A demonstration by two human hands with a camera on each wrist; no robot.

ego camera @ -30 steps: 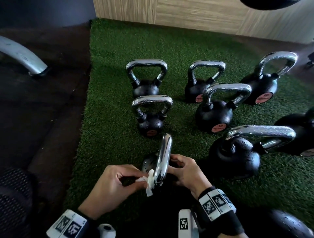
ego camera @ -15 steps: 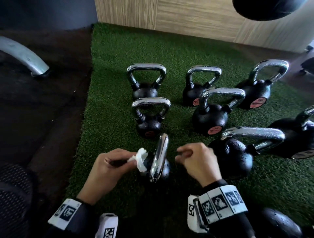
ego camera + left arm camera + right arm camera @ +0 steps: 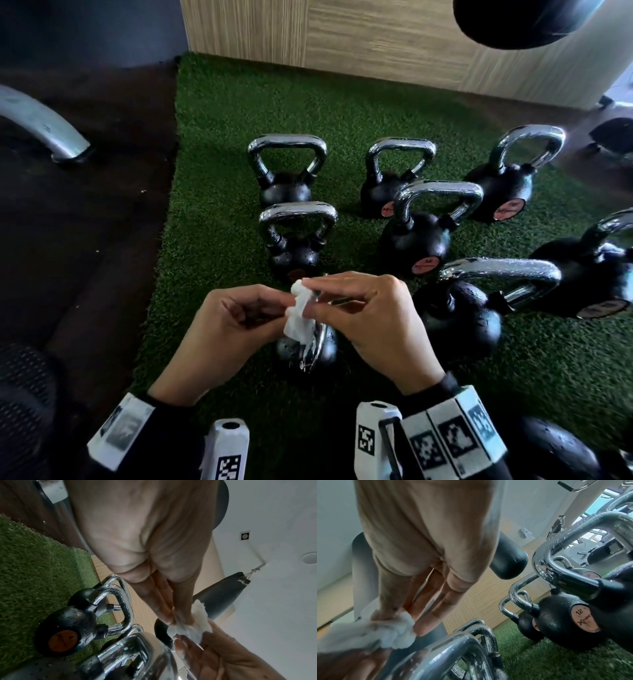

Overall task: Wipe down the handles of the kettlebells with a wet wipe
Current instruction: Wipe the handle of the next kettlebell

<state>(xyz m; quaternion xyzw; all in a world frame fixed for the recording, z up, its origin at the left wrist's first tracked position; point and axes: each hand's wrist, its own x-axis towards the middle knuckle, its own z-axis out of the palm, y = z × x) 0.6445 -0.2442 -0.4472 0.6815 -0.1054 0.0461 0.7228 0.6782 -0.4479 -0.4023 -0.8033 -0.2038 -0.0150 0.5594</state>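
Observation:
Both hands meet above the nearest small kettlebell [image 3: 308, 349], whose chrome handle [image 3: 320, 342] points at me edge-on. A crumpled white wet wipe [image 3: 299, 317] hangs between them. My left hand [image 3: 239, 318] pinches the wipe [image 3: 190, 627] from the left, and my right hand [image 3: 359, 308] pinches its top and side with thumb and fingertips [image 3: 392, 614]. The wipe [image 3: 385, 632] sits just above the handle [image 3: 447, 649]; neither hand grips the kettlebell. Several more black kettlebells with chrome handles stand behind and to the right, among them one straight ahead [image 3: 296, 253] and a big one [image 3: 459, 315] at right.
The kettlebells stand on green turf [image 3: 219, 212]; dark floor [image 3: 85, 240] lies to the left with a grey machine foot [image 3: 44, 130]. A wood-panelled wall [image 3: 376, 44] closes the back, and a black punch bag [image 3: 520, 20] hangs at upper right. Another black ball [image 3: 555, 448] lies at lower right.
My left hand lifted the wipe off the handle. My right hand left the kettlebell, came over and took hold of the wipe too. The camera tilted up slightly.

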